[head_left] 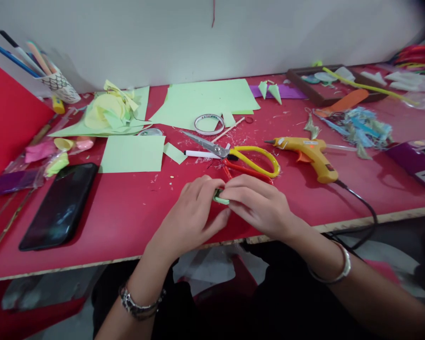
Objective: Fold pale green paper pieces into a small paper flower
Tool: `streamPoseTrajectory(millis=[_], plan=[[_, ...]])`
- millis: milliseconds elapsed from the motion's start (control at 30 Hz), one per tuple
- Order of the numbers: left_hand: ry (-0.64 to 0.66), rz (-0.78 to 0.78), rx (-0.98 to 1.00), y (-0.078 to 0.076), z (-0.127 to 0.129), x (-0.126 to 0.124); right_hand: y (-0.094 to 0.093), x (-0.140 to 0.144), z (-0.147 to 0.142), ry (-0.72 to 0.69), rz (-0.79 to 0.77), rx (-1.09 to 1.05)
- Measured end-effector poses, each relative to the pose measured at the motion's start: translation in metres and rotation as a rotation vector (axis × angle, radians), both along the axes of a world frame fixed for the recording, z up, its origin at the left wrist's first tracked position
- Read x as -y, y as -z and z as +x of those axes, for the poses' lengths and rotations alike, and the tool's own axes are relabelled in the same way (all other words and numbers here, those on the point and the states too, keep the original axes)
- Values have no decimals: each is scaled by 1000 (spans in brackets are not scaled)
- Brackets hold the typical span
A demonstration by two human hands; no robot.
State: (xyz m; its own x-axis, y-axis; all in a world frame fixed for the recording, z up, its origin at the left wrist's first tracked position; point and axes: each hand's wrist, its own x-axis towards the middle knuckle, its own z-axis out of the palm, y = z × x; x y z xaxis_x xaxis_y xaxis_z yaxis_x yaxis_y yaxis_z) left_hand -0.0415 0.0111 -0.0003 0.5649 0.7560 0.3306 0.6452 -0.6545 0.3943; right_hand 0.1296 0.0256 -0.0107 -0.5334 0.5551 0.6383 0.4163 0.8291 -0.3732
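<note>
Between the fingertips of both hands sits a small piece of rolled green paper (221,200), mostly covered by the fingers. My left hand (194,210) pinches it from the left, thumb below. From the other side my right hand (258,203) grips it with thumb and fingers closed. Just beyond the hands lie scissors (246,158) with one yellow and one red handle, blades pointing up and left. A white pen (201,154) rests under the blades. To the right is a yellow glue gun (313,153) on its side, a small orange light showing.
A black phone (60,205) lies at left near cut green paper (132,153). Behind are larger green sheets (208,97), a tape roll (209,124) and two paper cones (269,90). A pen cup (62,85), a brown tray (313,97) and blue tassels (364,127) stand around. The cord (366,205) crosses the table edge.
</note>
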Motion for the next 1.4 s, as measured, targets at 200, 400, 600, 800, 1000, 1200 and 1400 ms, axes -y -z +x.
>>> streamPoseTrajectory(millis=[200, 400, 600, 800, 1000, 1200, 1400], plan=[[100, -244, 36, -11, -15, -5, -9, 3, -1, -41, -154, -12], [90, -198, 0, -6, -29, -12, -13, 3, -4, -10, -119, 76], [10, -29, 81, -7, -27, -14, -13, 1, -2, 27, 107, 160], [10, 37, 155, -3, -20, -11, -17, 12, -4, 57, -183, 14], [26, 14, 79, 0, -10, -8, -15, 24, -8, 62, -328, -99], [47, 21, 28, 3, 0, -5, -13, 25, -8, 107, -329, -174], [100, -149, 107, 0, 8, -2, -10, 25, -5, 123, -461, -348]])
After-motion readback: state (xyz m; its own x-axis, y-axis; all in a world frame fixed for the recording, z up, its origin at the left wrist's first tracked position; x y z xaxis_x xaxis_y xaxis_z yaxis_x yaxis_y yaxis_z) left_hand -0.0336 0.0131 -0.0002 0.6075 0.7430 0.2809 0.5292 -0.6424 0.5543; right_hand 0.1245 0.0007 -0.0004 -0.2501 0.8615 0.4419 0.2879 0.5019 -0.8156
